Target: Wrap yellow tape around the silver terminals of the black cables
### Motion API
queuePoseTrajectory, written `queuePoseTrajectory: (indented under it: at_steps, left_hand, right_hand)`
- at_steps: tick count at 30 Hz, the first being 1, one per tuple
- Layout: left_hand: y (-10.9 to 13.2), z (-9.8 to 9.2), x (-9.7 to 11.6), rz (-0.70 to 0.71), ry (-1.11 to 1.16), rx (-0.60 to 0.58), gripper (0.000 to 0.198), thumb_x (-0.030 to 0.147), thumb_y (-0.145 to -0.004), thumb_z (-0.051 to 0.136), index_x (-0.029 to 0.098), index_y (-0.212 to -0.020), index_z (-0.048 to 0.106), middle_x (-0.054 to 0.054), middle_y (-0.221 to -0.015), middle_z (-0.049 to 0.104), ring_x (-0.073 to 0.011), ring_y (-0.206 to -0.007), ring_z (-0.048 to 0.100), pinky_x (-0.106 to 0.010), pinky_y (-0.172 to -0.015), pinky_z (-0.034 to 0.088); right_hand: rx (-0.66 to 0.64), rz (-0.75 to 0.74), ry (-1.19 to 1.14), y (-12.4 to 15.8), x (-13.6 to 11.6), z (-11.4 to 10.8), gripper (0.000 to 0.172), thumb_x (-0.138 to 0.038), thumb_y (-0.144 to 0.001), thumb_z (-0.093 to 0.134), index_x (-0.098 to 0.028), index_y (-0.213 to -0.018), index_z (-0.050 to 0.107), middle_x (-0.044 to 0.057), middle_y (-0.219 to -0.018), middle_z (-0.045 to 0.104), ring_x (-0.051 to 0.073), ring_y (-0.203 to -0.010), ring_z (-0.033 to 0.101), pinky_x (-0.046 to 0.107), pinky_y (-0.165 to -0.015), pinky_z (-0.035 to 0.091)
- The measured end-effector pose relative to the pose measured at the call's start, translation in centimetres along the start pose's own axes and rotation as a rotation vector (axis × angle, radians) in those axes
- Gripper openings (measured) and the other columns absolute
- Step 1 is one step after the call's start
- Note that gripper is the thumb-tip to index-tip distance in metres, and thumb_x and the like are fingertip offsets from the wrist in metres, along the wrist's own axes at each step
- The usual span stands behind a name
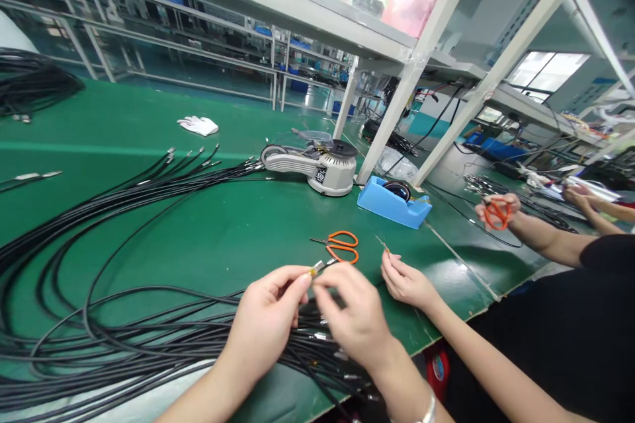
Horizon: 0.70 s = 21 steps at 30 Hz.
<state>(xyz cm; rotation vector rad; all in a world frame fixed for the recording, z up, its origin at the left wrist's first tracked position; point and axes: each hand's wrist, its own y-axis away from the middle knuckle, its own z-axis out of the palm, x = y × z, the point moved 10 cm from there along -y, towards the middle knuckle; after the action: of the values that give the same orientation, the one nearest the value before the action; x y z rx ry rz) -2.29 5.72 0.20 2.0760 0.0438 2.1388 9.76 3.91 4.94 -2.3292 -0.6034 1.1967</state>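
Note:
My left hand [270, 317] is closed on a small metal cable connector [316, 269] with a bit of yellow on it, held low over the bench. Right beside it is my right hand [350, 310], its fingers pinched near the connector; what they hold, if anything, is hidden. Beneath both hands lies a bundle of black cables [193, 330] with metal ends. Orange-handled scissors [342, 246] rest on the green mat [238, 218] just beyond my fingertips.
A grey tape machine [331, 175] and a blue tape dispenser [394, 203] stand farther back. More black cables [124, 195] and a white glove [198, 125] lie left. At right, a co-worker's hand [407, 281] holds a thin piece; another hand [499, 210] holds orange scissors.

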Motion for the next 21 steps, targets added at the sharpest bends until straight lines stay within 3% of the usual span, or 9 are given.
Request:
queuePoseTrajectory:
  at_steps: [3,5,7,12,17,21]
  left_hand:
    - [-0.3,-0.6,-0.5,-0.031,0.061,0.032,0.036,0.042,-0.071,0.066,0.015,-0.095,0.069,0.003,-0.06,0.058,-0.0085,-0.047,0.047,-0.019,-0.043,0.04]
    - [-0.5,-0.6,-0.5,-0.033,0.097,0.018,0.033,0.04,-0.07,0.069,0.015,-0.091,0.071,0.001,-0.065,0.064,-0.0098,-0.053,0.052,-0.019,-0.049,0.045]
    - [-0.5,-0.4,-0.2,-0.014,0.111,-0.004,0.027,0.037,-0.069,0.071,0.016,-0.085,0.072,-0.001,-0.069,0.068,-0.0112,-0.06,0.056,-0.02,-0.058,0.048]
    - [-0.6,-0.1,0.4,0.036,0.111,-0.028,0.021,0.034,-0.07,0.071,0.016,-0.081,0.072,-0.003,-0.075,0.072,-0.0145,-0.07,0.061,-0.023,-0.069,0.05]
    - [-0.4,-0.7,0.9,0.088,0.015,0.04,0.017,0.033,-0.069,0.07,0.018,-0.078,0.072,-0.002,-0.077,0.073,-0.0162,-0.073,0.064,-0.024,-0.071,0.051]
    - [0.3,-1.2,2.3,0.229,-0.142,0.119,0.011,0.03,-0.073,0.066,0.021,-0.073,0.071,0.0,-0.076,0.071,-0.0152,-0.072,0.063,-0.022,-0.069,0.05]
  right_hand:
    - [0.162,0.416,-0.258,0.4,3.6,-2.2,0.016,-0.025,-0.083,0.06,-0.017,-0.094,0.066,0.006,-0.084,0.066,0.017,-0.077,0.062,0.03,-0.07,0.051]
    - [0.15,0.629,-0.476,0.9,4.9,-1.3,0.024,-0.031,-0.079,0.065,-0.016,-0.097,0.067,0.004,-0.08,0.066,0.015,-0.069,0.061,0.026,-0.062,0.051]
    - [0.105,0.738,-0.703,1.1,4.9,0.6,0.027,-0.032,-0.074,0.07,-0.015,-0.095,0.069,0.002,-0.075,0.065,0.012,-0.063,0.058,0.022,-0.056,0.049]
    - [0.168,0.834,-1.089,1.6,4.3,3.7,0.024,-0.026,-0.064,0.078,-0.013,-0.082,0.071,0.0,-0.066,0.064,0.008,-0.057,0.056,0.017,-0.054,0.046]
    - [0.229,0.881,-1.114,2.0,4.5,3.8,0.024,-0.028,-0.058,0.081,-0.012,-0.073,0.071,0.0,-0.061,0.064,0.008,-0.055,0.056,0.017,-0.053,0.045]
    - [0.229,0.886,-1.08,2.1,4.5,3.5,0.025,-0.027,-0.058,0.082,-0.012,-0.075,0.071,0.001,-0.067,0.065,0.008,-0.059,0.056,0.019,-0.056,0.046]
